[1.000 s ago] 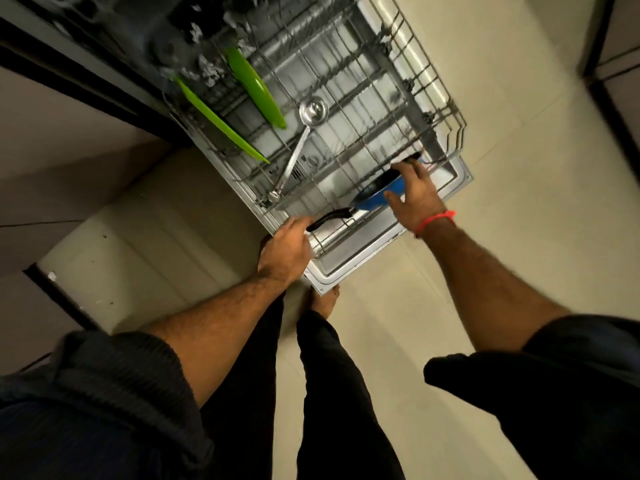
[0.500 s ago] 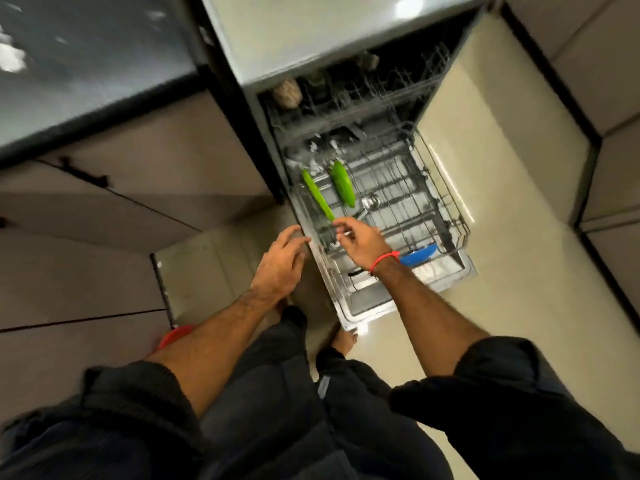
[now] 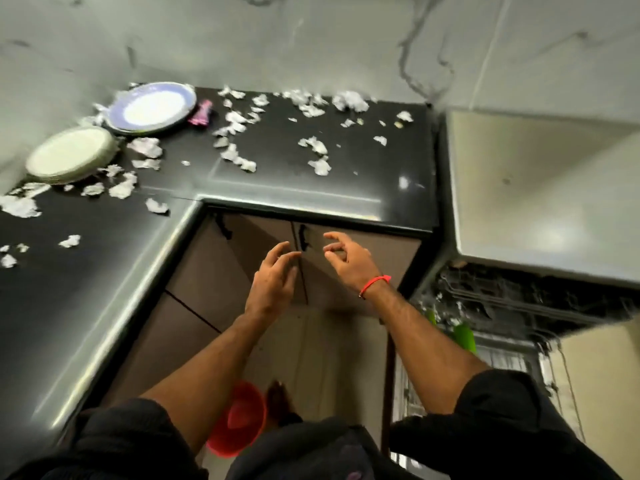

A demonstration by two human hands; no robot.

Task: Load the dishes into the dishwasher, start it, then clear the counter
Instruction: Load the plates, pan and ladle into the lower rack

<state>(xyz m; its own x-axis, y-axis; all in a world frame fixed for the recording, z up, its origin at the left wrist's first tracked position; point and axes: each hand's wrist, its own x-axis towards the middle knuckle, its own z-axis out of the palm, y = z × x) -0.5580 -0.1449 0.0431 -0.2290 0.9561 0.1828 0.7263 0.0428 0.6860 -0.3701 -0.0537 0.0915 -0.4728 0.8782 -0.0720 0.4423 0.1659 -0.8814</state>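
Both hands are empty and a little apart, raised in front of the cabinet doors below the counter. The left hand has its fingers loosely spread and pointing up; the right hand, with a red band at the wrist, has its fingers half curled round nothing.

The dishwasher stands open at the right, a green dish in its rack. Two plates wait at the counter's far left corner: a blue-rimmed plate and a pale plate, just beside each other, with torn paper scraps all round.

The step in hand looks like fetching the next plate. It would go best to reach for one plate, grip its rim with thumb on top, and lift it clear of the scraps before turning to the rack.
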